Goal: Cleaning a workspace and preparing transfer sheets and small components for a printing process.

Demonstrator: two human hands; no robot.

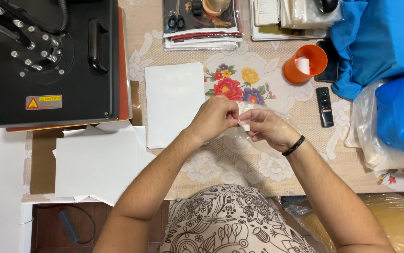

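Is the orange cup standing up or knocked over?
Knocked over. The orange cup lies on its side on the table, mouth facing sideways, something white showing inside.

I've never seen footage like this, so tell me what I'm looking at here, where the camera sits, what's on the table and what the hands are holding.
One picture, from a camera worn on a person's head, looking down at their own bare hands over a table with a flowered cloth. The left hand and right hand pinch a small white piece between them, with clear plastic film around it. On the table lie a black press machine, white sheets, an orange cup, a remote control, scissors and blue fabric.
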